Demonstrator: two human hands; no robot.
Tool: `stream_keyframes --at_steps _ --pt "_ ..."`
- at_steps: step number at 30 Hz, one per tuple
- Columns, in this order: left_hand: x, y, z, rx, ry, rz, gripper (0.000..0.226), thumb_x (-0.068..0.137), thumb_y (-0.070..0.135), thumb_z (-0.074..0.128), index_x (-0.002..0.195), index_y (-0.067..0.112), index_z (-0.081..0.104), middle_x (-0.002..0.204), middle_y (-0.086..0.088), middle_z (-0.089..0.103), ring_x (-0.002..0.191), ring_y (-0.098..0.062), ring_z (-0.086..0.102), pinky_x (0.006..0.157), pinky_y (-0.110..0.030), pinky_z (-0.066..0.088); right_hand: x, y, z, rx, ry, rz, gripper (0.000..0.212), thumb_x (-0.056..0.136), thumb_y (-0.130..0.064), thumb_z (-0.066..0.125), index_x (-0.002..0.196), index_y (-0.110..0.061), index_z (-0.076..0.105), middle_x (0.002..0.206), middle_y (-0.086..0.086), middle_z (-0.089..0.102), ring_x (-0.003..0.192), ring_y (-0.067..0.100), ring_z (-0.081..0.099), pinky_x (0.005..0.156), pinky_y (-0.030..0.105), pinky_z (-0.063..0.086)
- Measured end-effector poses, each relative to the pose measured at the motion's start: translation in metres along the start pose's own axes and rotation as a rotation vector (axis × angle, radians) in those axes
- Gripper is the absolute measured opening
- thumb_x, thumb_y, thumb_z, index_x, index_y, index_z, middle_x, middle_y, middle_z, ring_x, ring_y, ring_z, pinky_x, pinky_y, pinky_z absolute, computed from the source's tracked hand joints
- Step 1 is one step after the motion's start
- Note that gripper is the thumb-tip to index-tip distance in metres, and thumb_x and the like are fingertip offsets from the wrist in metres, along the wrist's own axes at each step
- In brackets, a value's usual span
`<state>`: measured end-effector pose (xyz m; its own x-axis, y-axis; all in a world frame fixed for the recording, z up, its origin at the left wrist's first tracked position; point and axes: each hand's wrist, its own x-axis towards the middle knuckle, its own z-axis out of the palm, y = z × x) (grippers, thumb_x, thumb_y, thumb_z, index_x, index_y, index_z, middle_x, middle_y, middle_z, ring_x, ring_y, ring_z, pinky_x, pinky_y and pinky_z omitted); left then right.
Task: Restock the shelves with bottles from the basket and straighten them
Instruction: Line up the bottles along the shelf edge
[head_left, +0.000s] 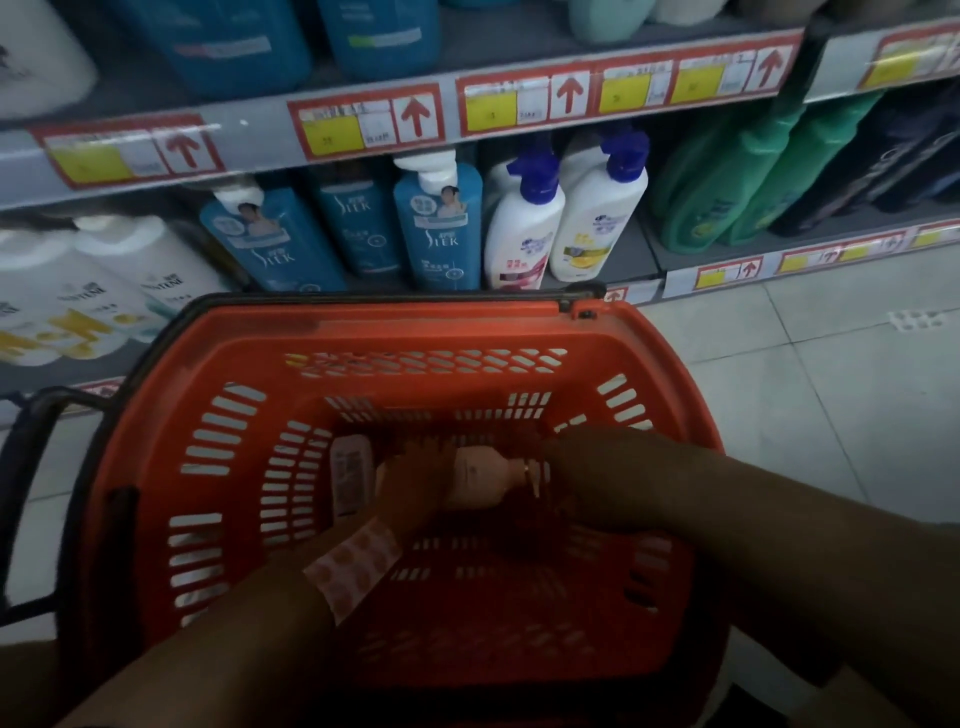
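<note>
- Both forearms are down inside the orange basket, and the left wrist wears a patterned band.
- The left hand lies over the body of a pale pink bottle on its side on the basket floor; the fingers look wrapped over it, though it is dim and blurred down there, so the hold is hard to be sure of.
- The right hand is at the cap end of that bottle; whether its fingers are curled or spread I cannot tell in the shadow.
- Just left of it lies a second bottle, label up.
- Judgement on the step: this is the pick. Best to get a full wrap round the body, not just the cap, lift straight up clear of the slotted walls, and turn it upright on the way.
- Beyond the basket, the lower shelf holds blue bottles, then white pump bottles, then green ones to the right.
- The price rail with red arrows runs above them.
- The gap beside the white pump bottles looks a likely slot; set it label forward.
</note>
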<state>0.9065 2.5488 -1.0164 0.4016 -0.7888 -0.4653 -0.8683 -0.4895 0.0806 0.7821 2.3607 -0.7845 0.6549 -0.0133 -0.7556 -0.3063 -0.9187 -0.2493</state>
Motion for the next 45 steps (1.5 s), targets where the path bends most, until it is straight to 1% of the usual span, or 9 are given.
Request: stream_keyframes --at_steps 4,8,12,17,21,26,29,34,45 --pt "-0.015 0.004 -0.046 -0.016 0.189 0.027 0.035 0.073 0.026 0.062 0.105 0.012 0.056 0.084 -0.011 0.064 0.065 -0.033 0.068 0.047 -0.036 0.054 0.005 -0.002 -0.006 -0.048 0.115 -0.058 0.040 0.089 -0.031 0.067 0.128 -0.028 0.060 0.126 0.002 0.067 0.114 0.022 0.065 0.096 0.040 0.054" --pt "-0.049 0.010 -0.096 -0.263 0.078 -0.050 0.049 0.089 0.028 0.060 0.134 0.024 0.043 0.135 -0.003 0.050 0.125 -0.028 0.054 0.097 -0.041 0.047 -0.003 -0.014 -0.019 -0.109 0.125 -0.088 0.069 0.084 -0.018 0.073 0.145 -0.029 0.043 0.137 0.006 0.057 0.125 0.029 0.057 0.103 0.040 0.048" --pt "-0.100 0.006 -0.138 -0.424 0.165 -0.024 0.094 0.047 0.035 0.090 0.128 0.033 0.044 0.125 0.010 0.049 0.113 -0.012 0.050 0.092 -0.031 0.049 -0.034 -0.037 -0.042 -0.040 0.083 -0.115 0.083 0.091 -0.012 0.064 0.159 -0.031 0.021 0.157 0.003 0.037 0.142 0.023 0.040 0.106 0.020 0.035" --pt "-0.167 -0.014 -0.180 -0.767 0.143 -0.035 0.093 0.050 0.017 0.090 0.129 0.035 0.044 0.115 0.009 0.052 0.100 -0.009 0.058 0.076 -0.028 0.055 -0.083 -0.068 -0.054 0.179 0.228 -0.329 0.073 0.083 -0.009 0.074 0.145 -0.036 0.047 0.133 -0.018 0.055 0.115 0.002 0.054 0.086 0.005 0.040" --pt "-0.215 -0.032 -0.221 -1.000 0.066 0.112 0.097 0.064 -0.002 0.085 0.142 0.033 0.037 0.121 0.014 0.060 0.102 0.008 0.060 0.079 -0.013 0.048 -0.105 -0.110 -0.061 0.405 0.482 -0.543 0.047 0.084 -0.012 0.080 0.126 -0.028 0.064 0.119 -0.015 0.068 0.110 0.000 0.062 0.094 0.018 0.048" --pt "-0.261 -0.052 -0.267 -1.162 0.002 0.199 0.091 0.067 -0.004 0.072 0.138 0.040 0.036 0.136 -0.003 0.057 0.125 -0.018 0.055 0.096 -0.029 0.053 -0.129 -0.161 -0.092 0.497 0.578 -0.704 0.024 0.090 -0.023 0.076 0.111 -0.020 0.066 0.101 0.002 0.070 0.089 0.026 0.070 0.081 0.050 0.058" --pt "-0.278 -0.063 -0.278 -1.430 -0.025 0.242 0.086 0.063 -0.006 0.072 0.138 0.026 0.043 0.132 -0.007 0.063 0.124 -0.025 0.058 0.101 -0.041 0.051 -0.139 -0.189 -0.111 0.553 0.665 -0.724 0.020 0.091 -0.022 0.075 0.110 -0.019 0.069 0.096 -0.006 0.072 0.079 0.021 0.071 0.070 0.038 0.058" --pt "-0.284 -0.078 -0.276 -1.863 0.012 0.356 0.095 0.062 0.015 0.092 0.143 0.005 0.046 0.137 -0.017 0.062 0.129 -0.034 0.057 0.104 -0.048 0.049 -0.143 -0.225 -0.138 0.662 0.862 -0.669 0.023 0.086 -0.029 0.080 0.107 -0.020 0.075 0.103 -0.006 0.077 0.099 0.007 0.070 0.094 0.042 0.056" --pt "-0.289 -0.073 -0.294 -2.106 0.160 0.094 0.058 0.089 0.045 0.063 0.140 0.018 0.056 0.136 -0.016 0.063 0.128 -0.040 0.057 0.114 -0.061 0.032 -0.120 -0.247 -0.165 0.774 1.056 -0.569 0.033 0.074 -0.039 0.086 0.100 -0.020 0.077 0.098 -0.007 0.077 0.095 0.005 0.071 0.090 0.040 0.059"
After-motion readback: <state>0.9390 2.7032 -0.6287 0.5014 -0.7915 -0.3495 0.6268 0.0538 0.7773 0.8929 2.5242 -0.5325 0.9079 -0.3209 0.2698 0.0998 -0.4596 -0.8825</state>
